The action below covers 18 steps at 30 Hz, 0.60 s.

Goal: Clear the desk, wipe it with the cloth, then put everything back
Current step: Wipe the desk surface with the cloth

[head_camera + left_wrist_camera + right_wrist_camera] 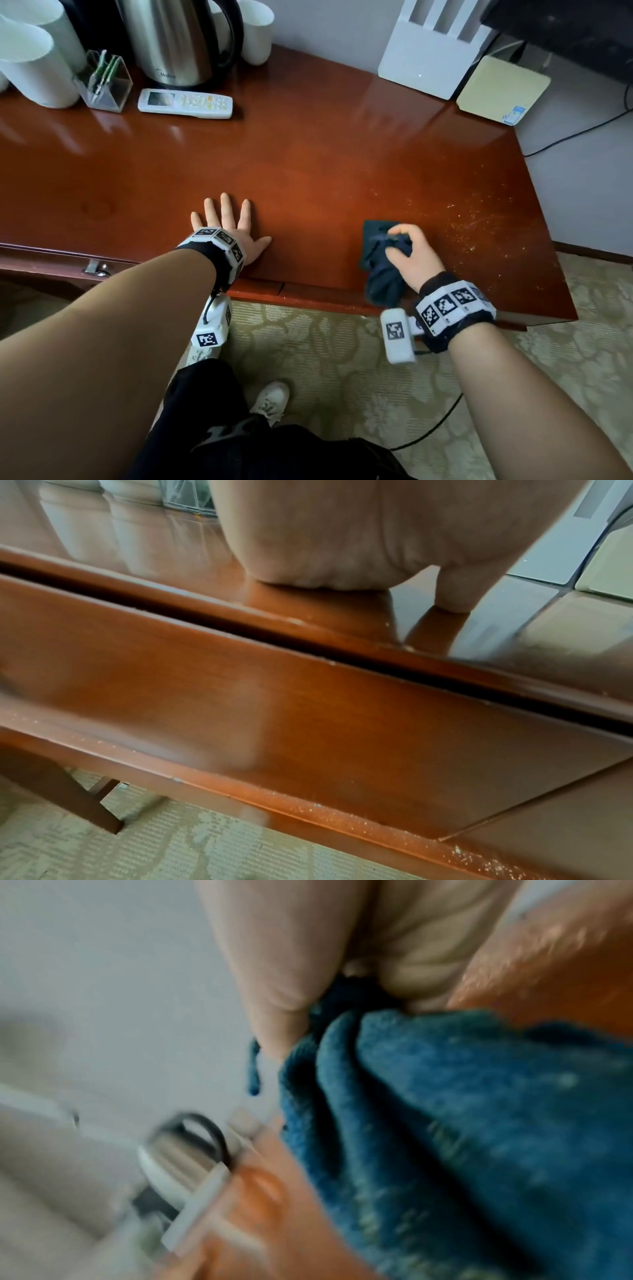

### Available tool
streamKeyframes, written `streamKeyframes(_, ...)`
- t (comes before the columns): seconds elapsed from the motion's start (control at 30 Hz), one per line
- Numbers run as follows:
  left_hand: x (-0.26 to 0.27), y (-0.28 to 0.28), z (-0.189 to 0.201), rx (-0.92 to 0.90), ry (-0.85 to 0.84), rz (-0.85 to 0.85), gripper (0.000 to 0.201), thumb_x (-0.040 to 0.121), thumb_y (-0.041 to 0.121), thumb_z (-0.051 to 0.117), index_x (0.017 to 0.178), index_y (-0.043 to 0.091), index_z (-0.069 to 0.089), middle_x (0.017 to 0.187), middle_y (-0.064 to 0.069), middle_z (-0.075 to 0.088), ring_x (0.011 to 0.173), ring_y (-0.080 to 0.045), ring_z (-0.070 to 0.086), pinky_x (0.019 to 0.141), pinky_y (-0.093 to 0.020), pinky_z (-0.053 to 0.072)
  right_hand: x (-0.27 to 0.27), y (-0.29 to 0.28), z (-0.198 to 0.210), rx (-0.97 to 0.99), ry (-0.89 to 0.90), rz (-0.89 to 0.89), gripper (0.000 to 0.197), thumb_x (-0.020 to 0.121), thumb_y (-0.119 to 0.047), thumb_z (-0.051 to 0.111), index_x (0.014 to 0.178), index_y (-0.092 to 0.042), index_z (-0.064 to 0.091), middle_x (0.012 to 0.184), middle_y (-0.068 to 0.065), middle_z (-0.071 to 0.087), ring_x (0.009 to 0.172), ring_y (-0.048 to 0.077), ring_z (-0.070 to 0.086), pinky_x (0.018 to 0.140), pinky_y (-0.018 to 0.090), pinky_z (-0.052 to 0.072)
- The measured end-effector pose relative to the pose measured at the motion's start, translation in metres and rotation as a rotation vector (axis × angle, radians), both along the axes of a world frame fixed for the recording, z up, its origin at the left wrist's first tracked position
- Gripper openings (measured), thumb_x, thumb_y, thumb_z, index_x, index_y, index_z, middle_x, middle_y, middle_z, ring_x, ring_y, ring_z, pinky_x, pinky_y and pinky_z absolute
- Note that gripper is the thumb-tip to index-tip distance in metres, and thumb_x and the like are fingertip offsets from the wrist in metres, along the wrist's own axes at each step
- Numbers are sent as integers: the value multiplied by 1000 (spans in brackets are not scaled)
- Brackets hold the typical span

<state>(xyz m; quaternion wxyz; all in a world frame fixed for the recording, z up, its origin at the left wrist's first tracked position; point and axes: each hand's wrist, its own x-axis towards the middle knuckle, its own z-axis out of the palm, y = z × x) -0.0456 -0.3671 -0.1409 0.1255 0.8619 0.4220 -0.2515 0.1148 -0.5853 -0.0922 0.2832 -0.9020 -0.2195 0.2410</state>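
Wiping appears under way, not finished: right hand [407, 251] grips the bunched cloth [383, 263] near the desk [308, 164] front edge, crumbs [479, 219] remain rightward, left hand [229, 233] rests flat, fingers spread; the kettle [178, 41] and remote [185, 103] stand at the back.

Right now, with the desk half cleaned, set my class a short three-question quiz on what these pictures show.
1. True or false: the left hand lies flat on the desk, fingers spread.
2. Multiple choice: the right hand grips A) the remote control, B) the dark blue cloth, C) the kettle.
3. Fill the gap: the pale specks of dust lie to the ____ of the cloth, toward the desk's end.

Key: 1 true. 2 B. 3 right.
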Motion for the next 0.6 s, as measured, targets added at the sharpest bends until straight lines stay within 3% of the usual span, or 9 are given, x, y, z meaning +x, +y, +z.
streamKeyframes(0.07, 0, 1, 1, -8, 1, -3, 82, 90, 68, 23, 150, 27, -14, 156, -8, -23, 144, -33, -17, 116, -52, -5, -3, 14, 7, 123, 62, -41, 30, 90, -6, 52, 116, -19, 50, 121, 5, 49, 109, 22, 49, 81, 19, 33)
streamKeyframes(0.1, 0, 2, 1, -12, 1, -4, 82, 90, 68, 23, 150, 27, -14, 156, -8, -23, 144, -34, -17, 116, -52, -5, -4, 19, 7, 129, 37, -50, 32, 89, -3, 51, 117, -19, 50, 127, 6, 46, 115, 22, 47, 87, 18, 33)
streamKeyframes(0.23, 0, 4, 0, -19, 7, -12, 82, 89, 69, 23, 150, 27, -15, 156, -8, -23, 144, -34, -17, 115, -53, -5, -10, 32, 1, -89, -210, -74, 49, 85, -1, 49, 130, -20, 45, 150, 9, 19, 136, 31, 28, 111, 31, 25)
streamKeyframes(0.33, 2, 5, 1, -22, 22, -16, 83, 89, 69, 23, 149, 27, -16, 156, -8, -23, 144, -35, -17, 115, -53, -4, -22, 43, -6, -216, -190, 152, 59, 90, -10, 45, 142, -33, 30, 159, -4, -3, 147, 24, -3, 118, 41, 8)
streamKeyframes(0.4, 3, 7, 1, -27, 32, -16, 83, 89, 69, 23, 149, 27, -16, 156, -8, -23, 144, -35, -16, 115, -53, -3, -31, 52, -14, -322, -143, 306, 57, 95, -21, 39, 146, -38, 20, 159, -8, -10, 146, 20, -13, 118, 43, 1)
streamKeyframes(0.5, 3, 7, 0, -36, 22, -12, 84, 89, 70, 26, 150, 27, -14, 156, -8, -22, 144, -36, -15, 115, -53, -3, -39, 64, -29, -494, -175, 395, 52, 98, -40, 33, 147, -40, 14, 159, -8, -11, 146, 24, -12, 117, 46, 5)
streamKeyframes(0.6, 3, 9, -2, -41, 16, -18, 85, 88, 70, 25, 150, 27, -14, 156, -9, -22, 144, -37, -15, 114, -54, -3, -42, 69, -32, -553, -271, 411, 50, 98, -43, 33, 146, -39, 18, 159, -4, -2, 145, 29, -1, 113, 49, 14)
